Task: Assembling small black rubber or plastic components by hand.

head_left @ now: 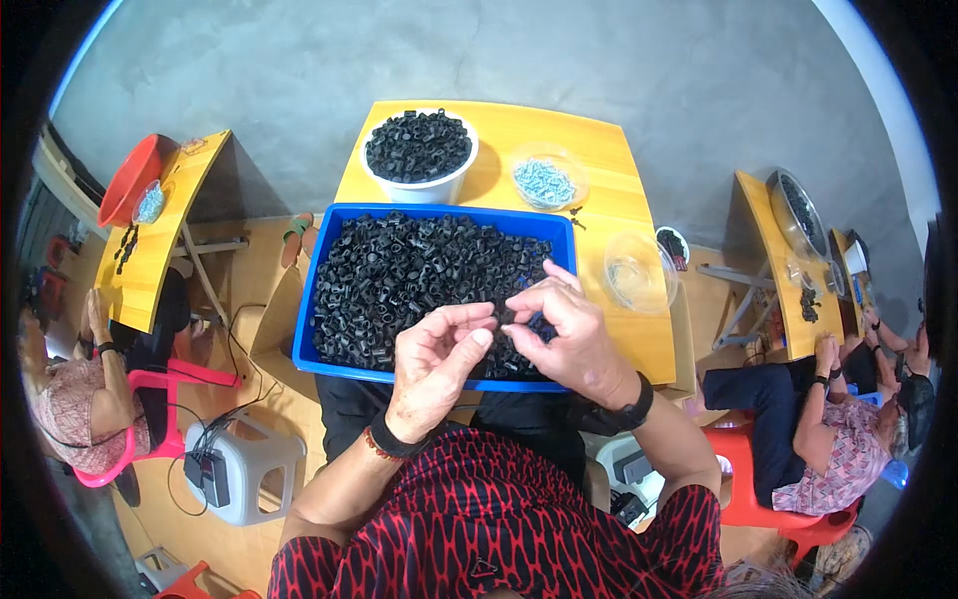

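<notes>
Both hands meet over the near right part of a blue plastic tub (pixel 564 235) heaped with small black plastic pieces (pixel 399 270). A small black plastic part (pixel 503 316) sits at the fingertips of my right hand (pixel 569 334), pinched between thumb and forefinger. Close against it from the left, my left hand (pixel 439 354) has its thumb and fingers drawn together; whether something tiny is between them is hidden. Dark bands circle both wrists, with a beaded bracelet by the left one.
On the yellow table (pixel 559 125) stand a white bucket (pixel 444 190) of black pieces, a clear bowl of light-blue screws (pixel 544 183) and a clear container (pixel 639 272). People work at side tables left and right. Stools and cables (pixel 215 429) occupy the floor at left.
</notes>
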{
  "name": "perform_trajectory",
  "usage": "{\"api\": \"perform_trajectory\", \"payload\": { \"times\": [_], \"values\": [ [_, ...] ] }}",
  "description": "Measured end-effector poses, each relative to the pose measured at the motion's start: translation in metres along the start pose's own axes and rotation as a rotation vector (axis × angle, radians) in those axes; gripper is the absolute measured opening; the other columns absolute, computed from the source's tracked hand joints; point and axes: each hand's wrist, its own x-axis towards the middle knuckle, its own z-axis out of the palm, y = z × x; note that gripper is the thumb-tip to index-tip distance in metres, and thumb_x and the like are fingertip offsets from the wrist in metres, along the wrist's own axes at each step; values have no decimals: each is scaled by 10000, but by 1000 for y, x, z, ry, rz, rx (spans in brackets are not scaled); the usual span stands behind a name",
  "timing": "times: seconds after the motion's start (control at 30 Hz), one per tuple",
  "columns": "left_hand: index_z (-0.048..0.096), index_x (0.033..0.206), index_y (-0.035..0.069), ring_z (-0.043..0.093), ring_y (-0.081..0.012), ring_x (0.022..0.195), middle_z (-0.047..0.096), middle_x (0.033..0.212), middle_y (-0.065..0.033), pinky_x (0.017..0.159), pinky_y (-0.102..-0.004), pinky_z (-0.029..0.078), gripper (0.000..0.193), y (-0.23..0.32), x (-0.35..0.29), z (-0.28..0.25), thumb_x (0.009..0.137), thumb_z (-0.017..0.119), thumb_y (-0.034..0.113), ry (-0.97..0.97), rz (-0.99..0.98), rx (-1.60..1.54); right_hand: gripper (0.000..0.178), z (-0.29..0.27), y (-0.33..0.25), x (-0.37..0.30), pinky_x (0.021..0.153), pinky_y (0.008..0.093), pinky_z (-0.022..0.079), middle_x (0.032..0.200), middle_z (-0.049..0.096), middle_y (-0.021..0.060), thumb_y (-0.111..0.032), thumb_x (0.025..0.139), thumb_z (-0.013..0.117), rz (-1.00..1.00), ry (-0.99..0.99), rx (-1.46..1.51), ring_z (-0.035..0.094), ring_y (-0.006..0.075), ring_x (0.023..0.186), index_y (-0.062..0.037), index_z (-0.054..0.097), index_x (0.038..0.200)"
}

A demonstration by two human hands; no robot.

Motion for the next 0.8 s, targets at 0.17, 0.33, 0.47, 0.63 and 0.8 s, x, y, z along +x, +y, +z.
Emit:
{"api": "perform_trajectory", "payload": {
  "times": [0.17, 0.33, 0.47, 0.63, 0.8],
  "values": [
    [625, 1153, -25, 629, -81, 798, 697, 970, -62, 728, -226, 530, 259, -10, 12, 9, 921, 697, 66, -80, -59, -153, 258, -4, -5, -4, 969, 448, 478, 830, 649, 56, -3, 747, 768, -24, -41, 70, 651, 225, 814, -41, 686, 989],
    [598, 1090, 9, 614, -95, 724, 673, 888, -52, 647, -226, 519, 198, -15, 15, 7, 919, 691, 47, -116, -101, -257, 284, -4, -5, -13, 713, 299, 517, 863, 648, 84, 17, 833, 714, 111, -118, 402, 629, 195, 801, -44, 726, 1110],
    [585, 1190, -10, 612, -100, 730, 676, 898, -63, 645, -236, 520, 301, -15, 19, 17, 916, 694, 50, -141, -155, -248, 283, -9, 5, -21, 684, 327, 519, 833, 638, 101, -3, 845, 686, 138, -95, 459, 622, 210, 737, -62, 728, 1119],
    [656, 1083, -15, 599, -93, 711, 672, 879, -55, 638, -229, 509, 162, -20, 21, 26, 934, 665, 47, -60, -198, -195, 233, -25, 25, -32, 724, 295, 520, 885, 668, 81, -6, 873, 683, 178, -54, 362, 646, 185, 808, -38, 723, 1100],
    [638, 1027, 5, 584, -94, 663, 651, 844, -44, 605, -224, 493, 110, -28, 19, 21, 939, 660, 68, -81, -144, -136, 99, -81, 80, -27, 733, 440, 512, 828, 627, 183, -57, 857, 623, 203, 89, -278, 626, 371, 797, 10, 673, 911]
  ]
}}
